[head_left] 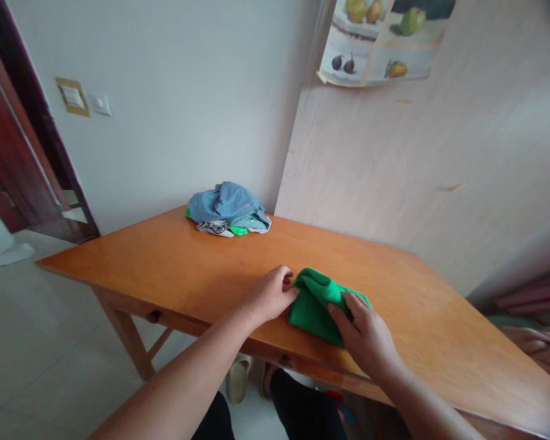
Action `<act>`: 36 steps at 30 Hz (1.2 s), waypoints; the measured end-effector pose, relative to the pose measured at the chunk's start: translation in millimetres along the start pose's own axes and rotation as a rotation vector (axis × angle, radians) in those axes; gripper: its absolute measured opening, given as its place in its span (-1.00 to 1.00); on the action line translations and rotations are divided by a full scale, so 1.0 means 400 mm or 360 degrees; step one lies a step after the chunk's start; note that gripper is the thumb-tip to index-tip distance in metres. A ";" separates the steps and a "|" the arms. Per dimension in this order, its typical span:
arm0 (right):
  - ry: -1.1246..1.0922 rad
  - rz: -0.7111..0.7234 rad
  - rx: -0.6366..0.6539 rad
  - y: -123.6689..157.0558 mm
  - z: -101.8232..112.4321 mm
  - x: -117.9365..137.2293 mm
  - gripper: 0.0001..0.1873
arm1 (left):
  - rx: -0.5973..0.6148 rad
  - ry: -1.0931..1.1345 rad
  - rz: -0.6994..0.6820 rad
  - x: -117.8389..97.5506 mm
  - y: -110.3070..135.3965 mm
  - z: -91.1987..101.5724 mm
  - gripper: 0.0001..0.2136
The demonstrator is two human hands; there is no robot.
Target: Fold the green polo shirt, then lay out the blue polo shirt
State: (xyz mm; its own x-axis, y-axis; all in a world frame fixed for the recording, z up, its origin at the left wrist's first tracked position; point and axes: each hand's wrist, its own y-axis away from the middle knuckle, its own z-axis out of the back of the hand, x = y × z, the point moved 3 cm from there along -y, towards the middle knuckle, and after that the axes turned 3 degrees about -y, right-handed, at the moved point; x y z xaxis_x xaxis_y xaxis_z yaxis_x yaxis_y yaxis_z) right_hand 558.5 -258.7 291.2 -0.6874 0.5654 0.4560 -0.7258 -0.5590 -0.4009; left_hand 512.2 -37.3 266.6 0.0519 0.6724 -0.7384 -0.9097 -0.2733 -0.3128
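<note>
A folded green cloth (315,308), perhaps a garment, lies near the front edge of the wooden table, its upper layer rolled over into a loose fold. My right hand (366,333) grips the right part of this cloth, thumb on the near side and fingers over the top. At the cloth's left edge is my left hand (272,293), its fingers bent and thumb apart from them, with nothing seen between. The thumb tip comes up to the cloth; whether it touches is hard to tell.
A heap of crumpled clothes (229,208), mostly blue-grey with some bright green, sits at the back of the orange-brown table (165,263) by the wall. A pale board (371,165) with fruit pictures (385,43) stands behind. Pinkish fabric (536,287) lies beyond the right edge.
</note>
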 end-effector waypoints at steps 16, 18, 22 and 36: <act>0.0447 0.0593 -0.0036 0.020 0.003 0.053 -0.70 | 0.0243 0.0000 -0.0091 0.028 -0.124 -0.061 -0.87; 0.0522 0.0668 -0.0005 0.038 -0.017 0.055 -0.69 | 0.0237 0.0020 -0.0069 0.031 -0.125 -0.064 -0.88; 0.0558 0.0641 0.0071 0.052 -0.035 0.049 -0.65 | 0.0311 0.0077 -0.0037 0.031 -0.132 -0.058 -0.87; 0.0587 0.0611 0.0212 0.046 -0.020 0.069 -0.52 | 0.0335 0.0154 0.0160 0.024 -0.130 -0.041 -0.82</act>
State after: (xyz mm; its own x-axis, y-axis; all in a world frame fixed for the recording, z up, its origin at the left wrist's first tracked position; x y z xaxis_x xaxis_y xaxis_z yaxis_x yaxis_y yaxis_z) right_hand 525.9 -248.6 290.0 -0.8837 0.4675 -0.0217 -0.4276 -0.8253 -0.3687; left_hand 566.6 -28.0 266.0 -0.0135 0.5773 -0.8164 -0.9775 -0.1795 -0.1108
